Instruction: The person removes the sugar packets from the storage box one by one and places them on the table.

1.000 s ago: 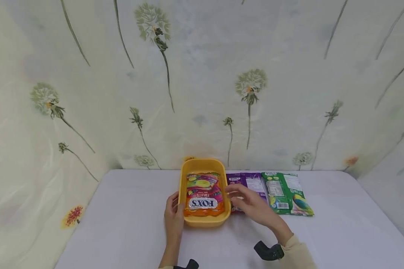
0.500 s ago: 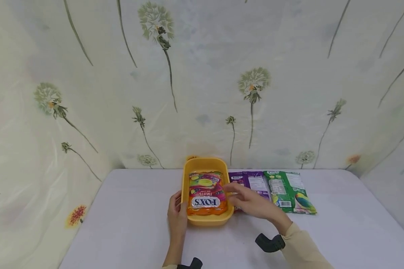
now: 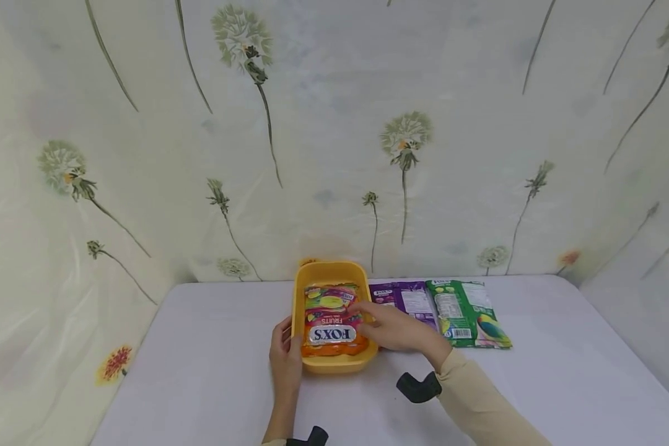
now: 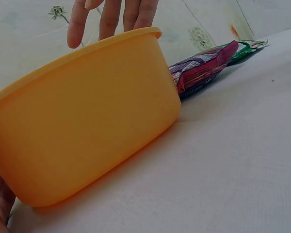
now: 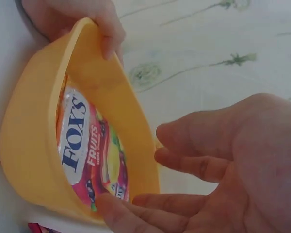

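Observation:
A yellow plastic tub [image 3: 334, 367] stands on the white table with a red and orange Fox's Fruits candy bag [image 3: 331, 319] lying inside. My left hand [image 3: 286, 359] grips the tub's left side, its thumb at the rim, as the right wrist view shows. My right hand [image 3: 396, 325] reaches over the right rim from the right, fingers spread and loosely bent above the candy bag. In the right wrist view a gap shows between its thumb and fingers, and nothing is held there. The left wrist view shows the right hand's fingers [image 4: 111, 19] over the tub's rim.
Right of the tub lies a purple Fox's bag [image 3: 418, 300], partly hidden by my right hand. Beside it lies a green Fox's bag [image 3: 468, 313]. A flower-print sheet [image 3: 323, 155] hangs behind the table's back edge [image 3: 228, 282].
My right hand has moved left, from the tub's right rim to above the candy bag inside. The left hand keeps its place on the tub. The head view has shifted slightly.

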`<state>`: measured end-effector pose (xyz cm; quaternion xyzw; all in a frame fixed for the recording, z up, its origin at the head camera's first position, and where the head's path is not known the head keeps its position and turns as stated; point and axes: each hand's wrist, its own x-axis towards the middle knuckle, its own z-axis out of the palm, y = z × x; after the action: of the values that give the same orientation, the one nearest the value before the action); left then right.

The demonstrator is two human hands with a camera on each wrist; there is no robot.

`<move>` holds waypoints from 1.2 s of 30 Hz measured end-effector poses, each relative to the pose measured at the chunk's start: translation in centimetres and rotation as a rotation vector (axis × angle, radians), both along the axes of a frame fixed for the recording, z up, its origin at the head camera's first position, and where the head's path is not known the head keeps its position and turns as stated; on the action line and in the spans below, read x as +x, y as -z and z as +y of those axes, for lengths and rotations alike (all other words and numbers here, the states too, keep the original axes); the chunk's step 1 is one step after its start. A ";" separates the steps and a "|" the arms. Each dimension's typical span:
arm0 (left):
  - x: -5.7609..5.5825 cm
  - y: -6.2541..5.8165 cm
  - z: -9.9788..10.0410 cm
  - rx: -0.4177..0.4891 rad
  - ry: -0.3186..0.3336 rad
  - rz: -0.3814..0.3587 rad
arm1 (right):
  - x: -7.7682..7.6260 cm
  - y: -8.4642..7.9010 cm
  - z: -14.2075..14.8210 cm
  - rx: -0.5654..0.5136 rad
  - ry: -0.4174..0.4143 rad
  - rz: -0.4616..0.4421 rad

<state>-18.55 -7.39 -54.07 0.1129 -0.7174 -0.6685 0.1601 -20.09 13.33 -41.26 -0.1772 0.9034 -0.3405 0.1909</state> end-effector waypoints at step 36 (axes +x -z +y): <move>-0.1 0.2 0.2 -0.050 0.012 -0.011 | -0.5 3.5 -5.2 0.306 0.193 0.137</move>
<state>-18.63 -7.19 -54.28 0.1082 -0.7354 -0.6508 0.1547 -20.58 8.15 -44.79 -0.0815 0.9684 -0.2029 0.1200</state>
